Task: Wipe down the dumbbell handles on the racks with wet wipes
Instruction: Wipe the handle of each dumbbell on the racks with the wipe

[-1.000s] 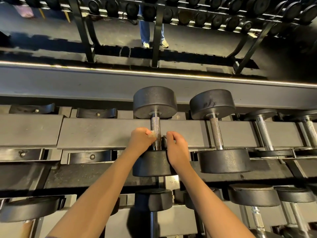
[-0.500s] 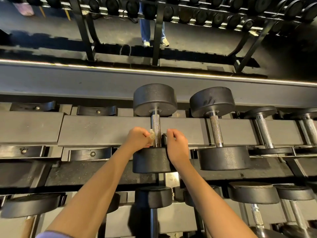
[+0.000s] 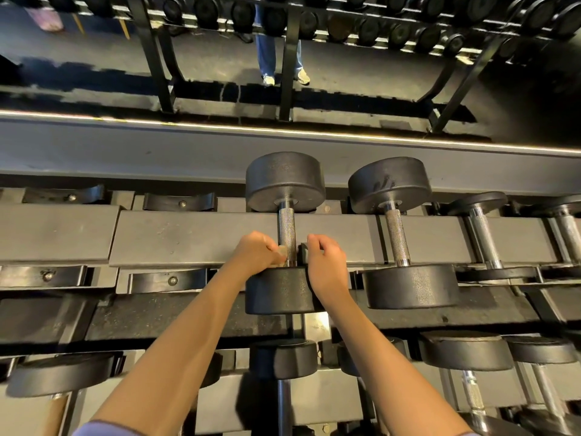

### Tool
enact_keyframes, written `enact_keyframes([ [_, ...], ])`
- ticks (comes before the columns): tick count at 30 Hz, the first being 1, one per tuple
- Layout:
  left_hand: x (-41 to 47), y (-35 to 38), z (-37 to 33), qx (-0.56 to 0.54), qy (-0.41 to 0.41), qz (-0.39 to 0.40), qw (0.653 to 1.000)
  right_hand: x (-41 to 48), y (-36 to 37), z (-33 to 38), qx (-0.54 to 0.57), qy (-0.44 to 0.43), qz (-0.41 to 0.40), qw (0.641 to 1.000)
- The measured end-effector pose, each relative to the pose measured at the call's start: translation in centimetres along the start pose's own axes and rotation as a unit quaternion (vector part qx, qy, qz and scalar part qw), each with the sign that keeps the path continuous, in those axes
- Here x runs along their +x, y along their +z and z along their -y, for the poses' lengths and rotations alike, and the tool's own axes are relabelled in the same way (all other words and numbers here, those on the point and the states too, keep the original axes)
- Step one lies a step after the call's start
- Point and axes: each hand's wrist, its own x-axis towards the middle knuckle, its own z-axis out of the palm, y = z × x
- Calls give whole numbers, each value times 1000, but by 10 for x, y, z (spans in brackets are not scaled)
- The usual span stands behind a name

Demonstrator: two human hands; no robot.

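A black dumbbell with a knurled steel handle (image 3: 286,229) lies on the upper rack shelf (image 3: 195,237), in the middle of the view. My left hand (image 3: 256,253) pinches a small pale wet wipe (image 3: 281,250) against the left side of the handle, just above the near weight head (image 3: 276,291). My right hand (image 3: 326,259) sits on the handle's right side with fingers curled. Its fingertips are at a small dark block (image 3: 304,252); whether it grips that is unclear.
A second dumbbell (image 3: 396,237) lies just to the right, with smaller chrome-handled ones (image 3: 484,240) beyond. Empty saddles (image 3: 179,201) are on the left. More dumbbells (image 3: 465,350) sit on the lower shelf. A mirror behind reflects another rack and a person's legs (image 3: 276,51).
My left hand with the wipe has slid a little along the handle toward the near weight head. My right hand stays beside the handle. The view has shifted slightly.
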Motion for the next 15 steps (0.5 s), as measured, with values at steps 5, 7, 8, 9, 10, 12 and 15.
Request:
enact_keyframes([
  [5, 0, 1, -5, -7, -11, -23, 1000, 0, 0, -1, -4, 0, -9, 1000],
  [7, -3, -2, -4, 22, -16, 25, 999, 1, 1, 0, -7, 2, -12, 1000],
  [8, -5, -3, -3, 28, -18, 40, 999, 0, 1, 0, -13, 3, -13, 1000],
  [9, -7, -4, -3, 24, -19, 49, 998, 0, 1, -1, -17, 3, -14, 1000],
  [10, -8, -5, -2, 15, -15, 51, 998, -1, 1, -1, -17, 1, -17, 1000],
  [12, -12, -4, -2, 4, 4, 40, 999, -3, 1, -1, -23, -8, -21, 999],
  [15, -23, 1, -9, -29, 46, 21, 998, -8, -2, 1, -52, -11, 14, 998],
])
